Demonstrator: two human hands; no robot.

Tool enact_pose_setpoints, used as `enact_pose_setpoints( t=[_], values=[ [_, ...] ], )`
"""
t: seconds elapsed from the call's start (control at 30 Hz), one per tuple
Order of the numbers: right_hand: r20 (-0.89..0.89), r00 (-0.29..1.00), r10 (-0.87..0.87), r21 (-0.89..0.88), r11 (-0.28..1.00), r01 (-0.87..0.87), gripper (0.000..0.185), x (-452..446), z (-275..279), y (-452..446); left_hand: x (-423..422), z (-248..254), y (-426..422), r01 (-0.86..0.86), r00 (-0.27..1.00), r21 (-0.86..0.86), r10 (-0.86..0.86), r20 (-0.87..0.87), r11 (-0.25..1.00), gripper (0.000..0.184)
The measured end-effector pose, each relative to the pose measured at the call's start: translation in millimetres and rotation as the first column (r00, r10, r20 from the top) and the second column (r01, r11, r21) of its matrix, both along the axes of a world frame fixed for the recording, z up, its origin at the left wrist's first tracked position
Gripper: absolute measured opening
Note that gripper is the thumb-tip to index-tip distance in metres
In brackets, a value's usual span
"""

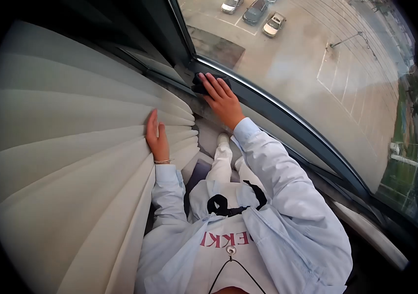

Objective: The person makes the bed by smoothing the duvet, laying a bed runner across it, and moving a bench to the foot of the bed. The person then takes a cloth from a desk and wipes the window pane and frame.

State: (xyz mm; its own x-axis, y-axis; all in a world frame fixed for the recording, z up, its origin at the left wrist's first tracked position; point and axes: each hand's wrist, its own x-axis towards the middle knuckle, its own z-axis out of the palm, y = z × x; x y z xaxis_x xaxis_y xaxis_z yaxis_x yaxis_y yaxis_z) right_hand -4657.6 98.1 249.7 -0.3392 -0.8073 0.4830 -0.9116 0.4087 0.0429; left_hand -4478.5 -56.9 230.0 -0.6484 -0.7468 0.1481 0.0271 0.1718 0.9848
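Note:
My right hand [224,104] presses a dark, bunched cloth [199,88] against the corner of the dark window frame [263,104]. Its fingers lie over the cloth, and part of the cloth is hidden beneath them. To the left, my left hand [157,139] rests flat along the pale, pleated curtain [81,127], fingers stretched and thumb apart, with nothing in its grip. A thin bracelet [163,161] circles that wrist.
Beyond the window glass [312,98] lies a car park with several vehicles, among them a dark car [254,12]. The curtain fills the left side. Down by the floor, a light shoe [222,139] stands between the curtain and the window wall.

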Motion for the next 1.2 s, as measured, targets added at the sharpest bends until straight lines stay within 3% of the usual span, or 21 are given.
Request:
enact_pose_setpoints(
  t=[0.13,0.2,0.33,0.4,0.43,0.47,0.6,0.9,1.0,1.1,1.2],
  values=[
    [-0.135,0.991,-0.024,0.158,0.986,0.046,0.021,3.4,29.0,62.9,-13.9,54.4,28.5,0.083,0.991,0.021,-0.084,0.106,0.996,0.038],
    [-0.138,0.990,-0.033,0.194,0.979,0.059,0.020,6.2,29.6,95.3,-17.2,41.0,37.4,0.113,0.993,0.067,-0.115,0.035,0.991,0.037],
    [-0.110,0.991,-0.079,0.238,0.966,0.104,0.019,19.2,22.9,143.9,-28.7,34.5,55.1,0.290,0.948,0.129,-0.303,0.095,0.948,0.040],
    [-0.106,0.985,-0.133,0.203,0.967,0.152,0.018,26.3,19.7,162.9,-44.3,45.0,74.0,0.287,0.958,0.013,-0.287,-0.004,0.958,0.045],
    [-0.104,0.984,-0.147,0.192,0.967,0.165,0.018,29.8,16.3,177.4,-52.4,57.4,85.2,0.334,0.942,-0.199,-0.331,0.048,0.921,0.050],
    [-0.104,0.982,-0.161,0.176,0.968,0.177,0.019,33.5,13.9,194.7,-59.9,70.0,101.8,0.360,0.932,-0.215,-0.359,0.044,0.908,0.050],
    [-0.124,0.956,-0.267,0.147,0.947,0.284,0.018,42.7,-5.4,243.8,-89.6,73.0,144.9,0.562,0.807,-0.547,-0.555,0.200,0.620,0.052],
    [-0.113,0.872,-0.476,0.097,0.868,0.486,0.018,86.2,-17.4,427.3,-94.2,56.4,282.9,0.724,0.538,-0.658,-0.765,0.354,0.204,0.061],
    [-0.154,0.862,-0.483,0.135,0.854,0.503,0.007,93.3,-3.7,483.3,-91.6,55.7,324.9,0.752,0.493,-0.643,-0.771,0.403,0.145,0.060],
    [-0.159,0.848,-0.505,0.126,0.842,0.525,0.010,98.2,0.2,517.0,-95.1,58.7,356.6,0.769,0.476,-0.611,-0.809,0.345,0.191,0.058],
    [-0.095,0.814,-0.573,0.155,0.799,0.580,0.013,106.9,-0.1,543.6,-96.3,63.6,380.0,0.774,0.422,-0.626,-0.814,0.400,0.093,0.062]
  ],
)
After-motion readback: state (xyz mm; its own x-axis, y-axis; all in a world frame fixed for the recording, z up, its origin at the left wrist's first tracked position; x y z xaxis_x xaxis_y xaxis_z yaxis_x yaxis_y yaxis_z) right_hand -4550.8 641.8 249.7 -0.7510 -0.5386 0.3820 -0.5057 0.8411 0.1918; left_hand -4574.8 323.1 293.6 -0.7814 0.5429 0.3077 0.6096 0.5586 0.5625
